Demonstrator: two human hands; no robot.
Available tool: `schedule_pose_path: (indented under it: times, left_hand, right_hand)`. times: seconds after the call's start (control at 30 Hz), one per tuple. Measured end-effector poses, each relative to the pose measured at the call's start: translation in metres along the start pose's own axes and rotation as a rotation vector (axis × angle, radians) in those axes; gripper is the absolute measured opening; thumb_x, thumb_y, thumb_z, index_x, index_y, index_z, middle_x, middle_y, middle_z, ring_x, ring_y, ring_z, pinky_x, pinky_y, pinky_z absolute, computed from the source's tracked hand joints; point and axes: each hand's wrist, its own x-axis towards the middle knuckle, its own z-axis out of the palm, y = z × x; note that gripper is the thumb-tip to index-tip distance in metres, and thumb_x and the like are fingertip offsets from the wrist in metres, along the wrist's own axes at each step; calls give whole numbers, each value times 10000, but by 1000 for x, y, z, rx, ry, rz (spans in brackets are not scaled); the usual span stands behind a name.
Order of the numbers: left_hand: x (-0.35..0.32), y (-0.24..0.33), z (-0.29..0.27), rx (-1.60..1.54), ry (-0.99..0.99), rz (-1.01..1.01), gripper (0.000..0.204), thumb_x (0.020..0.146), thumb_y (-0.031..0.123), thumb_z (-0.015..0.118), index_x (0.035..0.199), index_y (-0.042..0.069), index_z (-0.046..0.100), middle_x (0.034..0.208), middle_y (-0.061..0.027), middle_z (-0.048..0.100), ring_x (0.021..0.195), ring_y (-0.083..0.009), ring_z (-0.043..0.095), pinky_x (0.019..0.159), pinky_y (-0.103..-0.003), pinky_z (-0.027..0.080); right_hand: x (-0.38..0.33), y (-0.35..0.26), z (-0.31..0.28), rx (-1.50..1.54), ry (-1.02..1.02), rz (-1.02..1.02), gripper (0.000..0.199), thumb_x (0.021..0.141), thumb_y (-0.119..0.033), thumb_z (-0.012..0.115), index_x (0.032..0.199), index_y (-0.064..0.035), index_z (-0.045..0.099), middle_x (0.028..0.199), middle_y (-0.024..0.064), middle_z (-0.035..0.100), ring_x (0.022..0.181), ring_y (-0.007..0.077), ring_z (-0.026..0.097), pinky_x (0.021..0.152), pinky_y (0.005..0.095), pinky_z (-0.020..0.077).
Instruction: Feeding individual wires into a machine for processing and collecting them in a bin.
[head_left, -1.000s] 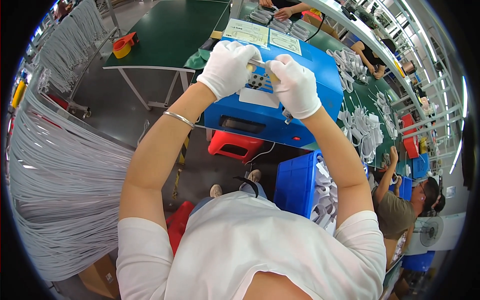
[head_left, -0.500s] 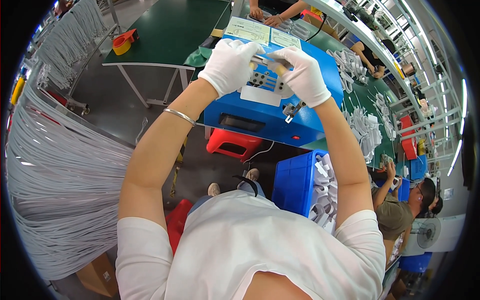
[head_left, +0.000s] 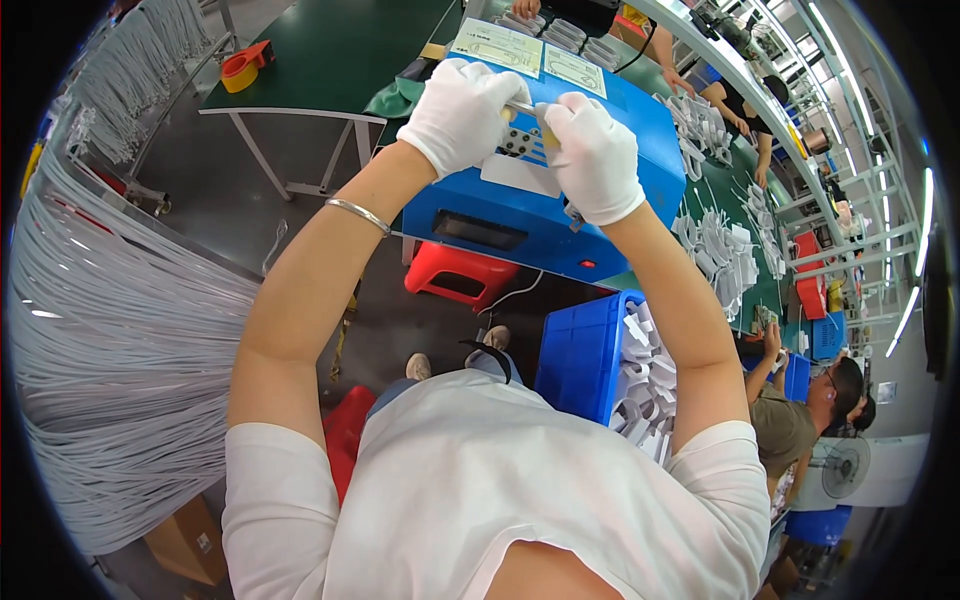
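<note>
Both of my hands wear white gloves and are raised over a blue bench machine [head_left: 450, 205]. My left hand [head_left: 462, 115] is closed, its fingertips pinching one end of a thin grey strip [head_left: 522, 107]. My right hand [head_left: 592, 160] is curled at the strip's other end, its fingers bent inward. What kind of piece it is does not show, as the gloves cover most of it. Just below the strip is a metal fixture with dark holes [head_left: 517, 143], above a white plate [head_left: 520, 175]. My right hand partly hides this fixture.
White coiled cables [head_left: 715, 250] lie on the green table to the right. A blue crate [head_left: 575, 355] of white pieces stands below my right arm. Long grey cables [head_left: 130, 370] hang at left. A red stool [head_left: 455, 275] is under the machine. Co-workers sit beyond and at right.
My right hand has moved slightly down and left, its fingers curling further and covering more of the fixture. My left hand stays nearly in place. Across the table, a co-worker's hands have moved apart.
</note>
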Motion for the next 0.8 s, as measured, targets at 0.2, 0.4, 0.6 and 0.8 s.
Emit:
schedule_pose_path:
  times: [0.2, 0.4, 0.6, 0.8]
  left_hand:
    - [-3, 1, 0, -25, 84, 20, 119, 760, 59, 644, 849, 137, 641, 775, -34, 649, 804, -244, 617, 839, -371, 447]
    - [-1, 2, -8, -72, -36, -3, 202, 732, 41, 674, 917, 121, 657, 882, -67, 668, 904, -270, 623, 858, -397, 464]
    - [-46, 19, -13, -426, 231, -646, 305, 933, 107, 571, 1234, 55, 569, 992, -95, 663, 837, -189, 630, 743, -289, 505]
    - [-67, 29, -2, -620, 191, -528, 315, 1003, 107, 468, 1309, 52, 518, 1001, -78, 676, 689, -87, 563, 643, -219, 479]
  right_hand:
    - [20, 24, -7, 727, -378, 652, 221, 921, -251, 654, 866, -38, 626, 823, 38, 658, 673, 83, 598, 599, 252, 501]
    - [19, 24, 6, 839, -461, 659, 215, 928, -265, 635, 907, -57, 586, 812, 62, 647, 637, 107, 590, 587, 245, 515]
    - [0, 35, 5, 1371, -359, 762, 354, 928, -348, 626, 1156, -77, 612, 1000, 53, 660, 913, 131, 621, 616, 272, 549]
    - [-6, 40, 1, 1243, -500, 673, 416, 919, -335, 641, 1234, -68, 589, 1048, 75, 647, 922, 124, 616, 630, 280, 565]
